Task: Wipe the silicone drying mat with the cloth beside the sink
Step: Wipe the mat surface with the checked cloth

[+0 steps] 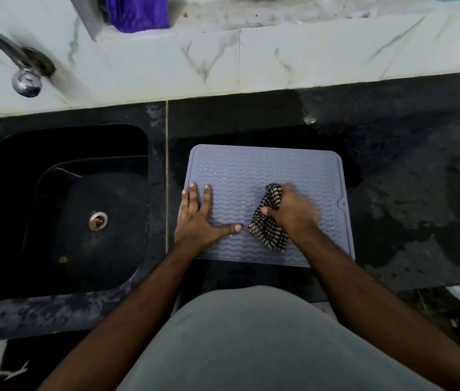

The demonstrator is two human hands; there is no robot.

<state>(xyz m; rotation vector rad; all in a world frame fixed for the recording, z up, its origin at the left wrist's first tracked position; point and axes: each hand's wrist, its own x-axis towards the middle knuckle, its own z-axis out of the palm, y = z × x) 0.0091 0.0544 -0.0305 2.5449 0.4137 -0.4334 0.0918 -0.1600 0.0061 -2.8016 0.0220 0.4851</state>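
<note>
A grey silicone drying mat (254, 167) with wavy ridges lies flat on the black counter, just right of the sink. My left hand (199, 215) presses flat on the mat's left part, fingers straight and spread. My right hand (293, 210) grips a bunched black-and-beige checked cloth (269, 227) and holds it down on the mat's right half. The cloth's loose end trails toward me below the hand. My right hand looks slightly blurred.
A black sink (62, 210) with a metal drain (98, 220) sits at the left under a chrome tap (24, 77). The black counter (420, 193) to the right is wet and patchy. A purple cloth (138, 12) hangs on the tiled ledge behind.
</note>
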